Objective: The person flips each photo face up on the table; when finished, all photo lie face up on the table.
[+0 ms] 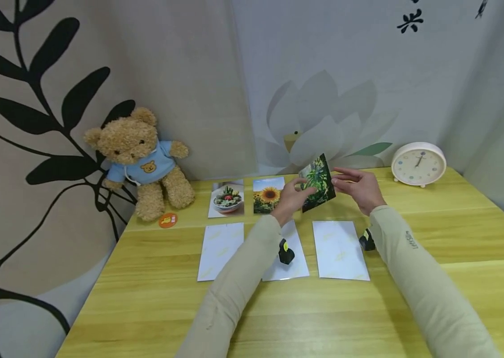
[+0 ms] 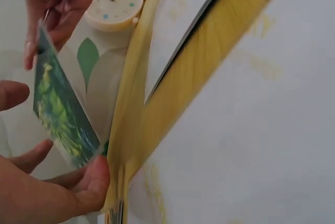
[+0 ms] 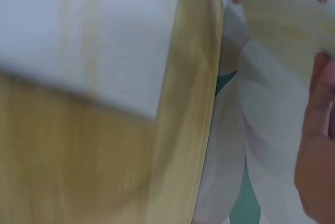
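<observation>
**Green photo held up between both hands, above the back of the counter**

Left hand: grip pinched on the lower left edge of the green plant photo, thumb on one face, fingers behind. In the left wrist view the fingers curl under the photo's bottom corner.

Right hand: fingertips at the photo's right edge. Head view shows the fingers fairly straight and touching the edge; right wrist view is blurred, so I cannot tell if this grip is clamped on it or only steadying.

Photo: lifted clear of the counter, tilted, picture side toward the person, over the back middle of the counter.

Around it:
- Sunflower photo and a photo of a bowl lie face up side by side near the back edge, left of the hands.
- Three white sheets lie face down in a row nearer the front: left sheet, middle sheet partly under the left forearm, right sheet.
- Teddy bear sits at the back left corner, orange disc at its feet.
- White clock stands at the back right.
</observation>
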The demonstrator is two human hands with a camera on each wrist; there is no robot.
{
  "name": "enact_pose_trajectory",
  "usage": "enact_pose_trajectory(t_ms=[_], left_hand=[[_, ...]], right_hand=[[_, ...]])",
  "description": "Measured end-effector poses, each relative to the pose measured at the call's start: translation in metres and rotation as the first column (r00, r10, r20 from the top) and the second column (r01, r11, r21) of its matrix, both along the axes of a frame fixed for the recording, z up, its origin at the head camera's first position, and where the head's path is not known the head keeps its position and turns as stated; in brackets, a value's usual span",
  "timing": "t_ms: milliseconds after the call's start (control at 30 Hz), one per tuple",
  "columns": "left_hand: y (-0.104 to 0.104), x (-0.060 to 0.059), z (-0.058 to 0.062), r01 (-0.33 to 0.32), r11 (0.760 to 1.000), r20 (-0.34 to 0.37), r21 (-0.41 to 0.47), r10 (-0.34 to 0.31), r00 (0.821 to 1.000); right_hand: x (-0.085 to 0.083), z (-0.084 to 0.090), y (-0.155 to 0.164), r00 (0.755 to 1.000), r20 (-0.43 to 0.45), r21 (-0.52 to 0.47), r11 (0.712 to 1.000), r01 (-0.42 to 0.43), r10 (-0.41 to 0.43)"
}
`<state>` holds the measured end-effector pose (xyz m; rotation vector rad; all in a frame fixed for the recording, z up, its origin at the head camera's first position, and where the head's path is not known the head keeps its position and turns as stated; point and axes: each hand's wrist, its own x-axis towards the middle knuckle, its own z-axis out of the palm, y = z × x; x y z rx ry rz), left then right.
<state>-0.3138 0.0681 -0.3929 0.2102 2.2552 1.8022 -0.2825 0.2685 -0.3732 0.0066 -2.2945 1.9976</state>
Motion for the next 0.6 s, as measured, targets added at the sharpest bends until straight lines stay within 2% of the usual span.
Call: enact_pose_trajectory(t_ms=[133,267,367,467,600], left_hand=[[-0.004,-0.002,-0.001,-0.009,1.000,-0.010,0.016,0.010,1.000],[-0.006,-0.008,-0.004,0.001,1.000,-0.006,0.006,-0.001,1.000],[-0.005,-0.012,-0.006,0.022,0.999,0.011,-0.024,-0.021,1.000],[-0.001,-0.015,-0.008,0.064,0.995,0.035,-0.073,-0.062,0.997],[0.001,-0.017,-0.006,0.117,0.987,0.068,-0.111,-0.110,0.992]], right_hand=[[0.000,-0.004,0.005,0.994,-0.042,0.136,0.985,0.102,-0.097],[-0.003,-0.009,0.007,0.989,-0.035,0.336,0.931,0.145,-0.141],[-0.006,-0.013,0.007,0.989,0.007,0.483,0.867,0.124,-0.146],[-0.007,-0.017,0.007,0.989,0.071,0.571,0.818,0.067,-0.131],[-0.009,-0.019,0.005,0.982,0.159,0.608,0.793,-0.020,-0.098]])
